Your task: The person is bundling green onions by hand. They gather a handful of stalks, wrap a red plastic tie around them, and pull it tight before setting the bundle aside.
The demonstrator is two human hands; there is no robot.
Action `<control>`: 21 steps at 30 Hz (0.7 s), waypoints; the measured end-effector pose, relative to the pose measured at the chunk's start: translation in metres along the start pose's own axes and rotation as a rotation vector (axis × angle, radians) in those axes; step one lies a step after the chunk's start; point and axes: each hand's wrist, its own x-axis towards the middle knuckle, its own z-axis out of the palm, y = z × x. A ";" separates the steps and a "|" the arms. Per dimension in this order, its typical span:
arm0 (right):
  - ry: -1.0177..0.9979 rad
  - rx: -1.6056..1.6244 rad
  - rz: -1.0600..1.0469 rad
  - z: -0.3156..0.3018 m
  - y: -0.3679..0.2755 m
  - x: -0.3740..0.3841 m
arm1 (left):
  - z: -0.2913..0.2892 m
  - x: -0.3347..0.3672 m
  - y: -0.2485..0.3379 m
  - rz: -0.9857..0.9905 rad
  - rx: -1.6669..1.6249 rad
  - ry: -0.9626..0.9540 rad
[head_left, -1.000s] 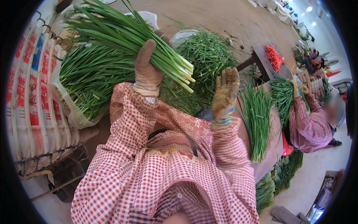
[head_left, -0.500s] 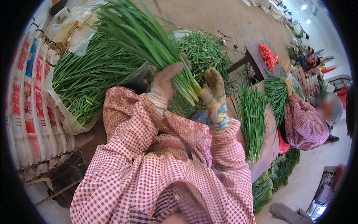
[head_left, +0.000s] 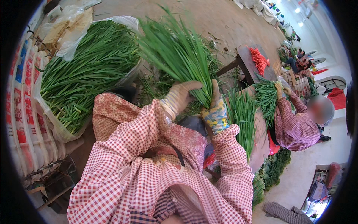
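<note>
A bundle of garlic chives (head_left: 194,61) stands nearly upright in front of me, leaves fanned up and left, pale stalk ends downward. My right hand (head_left: 215,110), in a glove with a patterned cuff, is closed around the stalk ends, thumb pointing up along them. My left hand (head_left: 180,98), in a soiled pale glove, is at the bundle's left edge. Its fingers are apart, with one stretched out to touch the stalks. Another bundle of garlic chives (head_left: 240,119) lies on the bench (head_left: 260,140) beside my right arm.
A large plastic bag of loose chives (head_left: 89,67) stands at left, near red-and-white sacks (head_left: 26,112). Red ties (head_left: 258,61) lie on a dark stool (head_left: 244,61). At right, a co-worker (head_left: 298,119) handles another chive bundle (head_left: 267,99). Chive scraps (head_left: 151,84) lie on the floor.
The bundle has swung from leaning left to more upright and shifted right. My right hand, open beside the stalk ends before, has closed around them; my left hand has loosened from its grip.
</note>
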 end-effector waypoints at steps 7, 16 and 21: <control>-0.638 -0.527 0.321 -0.012 0.028 0.019 | -0.045 0.023 0.093 0.315 1.250 0.165; -0.566 -0.495 0.858 -0.022 0.091 0.105 | -0.028 -0.009 0.178 0.496 0.602 0.214; -0.467 -0.628 0.542 -0.045 0.052 0.081 | 0.001 -0.031 0.030 -0.317 0.589 -0.346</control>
